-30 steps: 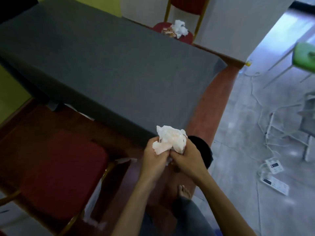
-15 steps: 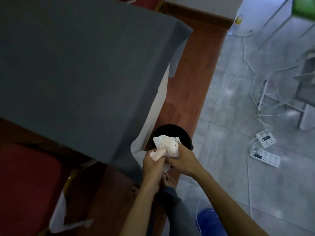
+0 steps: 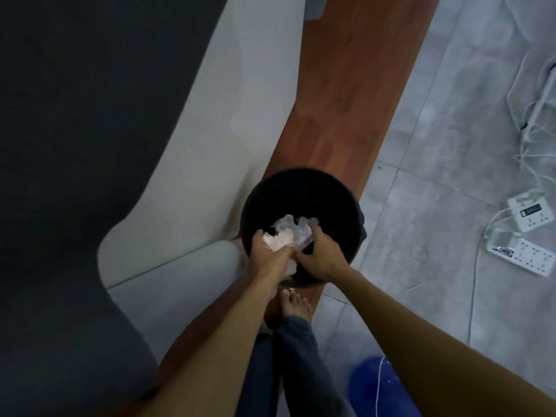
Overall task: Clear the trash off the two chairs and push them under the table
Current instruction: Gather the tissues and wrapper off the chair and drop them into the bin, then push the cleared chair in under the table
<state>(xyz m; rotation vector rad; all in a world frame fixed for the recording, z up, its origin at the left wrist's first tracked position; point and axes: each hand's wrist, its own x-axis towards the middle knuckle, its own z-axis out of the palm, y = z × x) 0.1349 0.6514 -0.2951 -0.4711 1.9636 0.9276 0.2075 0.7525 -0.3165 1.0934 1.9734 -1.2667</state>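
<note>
Both arms are bare from the frame edge down to the hands, with no sleeves, watch or rings showing. The left hand (image 3: 264, 254) and right hand (image 3: 319, 254) are uncovered. Dark blue-grey trousers (image 3: 298, 356) cover the legs; 1 bare foot (image 3: 296, 305) shows.

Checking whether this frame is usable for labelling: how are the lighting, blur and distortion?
Head view: dim overall, the black bin interior nearly featureless; the white crumpled tissue between left hand and right hand is bright and soft-edged; wide-angle bending curves the table edge; mild blur throughout.
</note>
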